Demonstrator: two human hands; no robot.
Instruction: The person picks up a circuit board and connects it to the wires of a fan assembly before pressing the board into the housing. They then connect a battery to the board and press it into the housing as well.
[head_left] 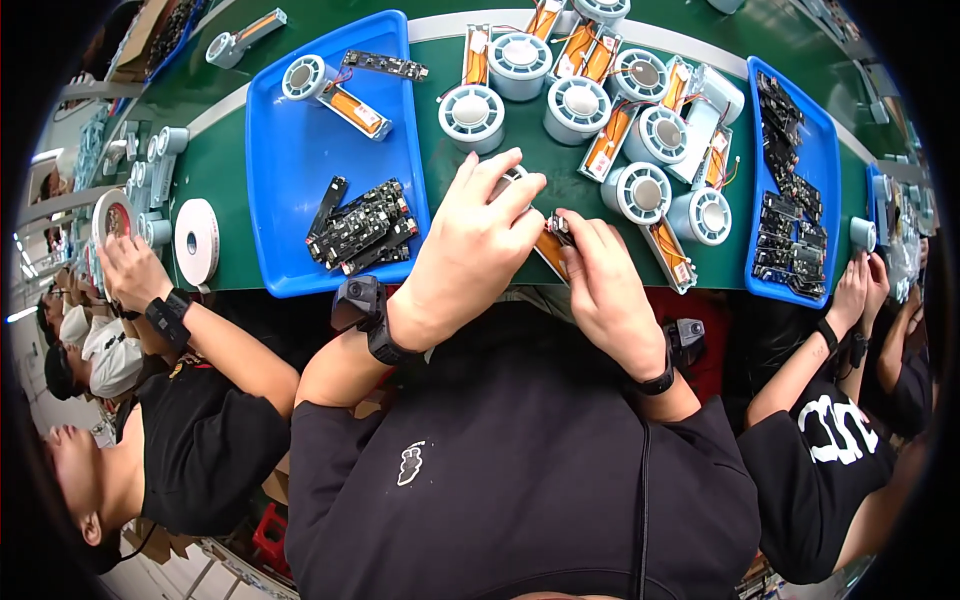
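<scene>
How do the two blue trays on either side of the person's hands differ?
The left tray has much of its base bare; in the right tray, circuit boards run along most of its length. The left tray holds a light-blue round-headed unit besides its dark boards; the right tray shows only boards. Both are blue, rimmed and rest on the green table.
</scene>
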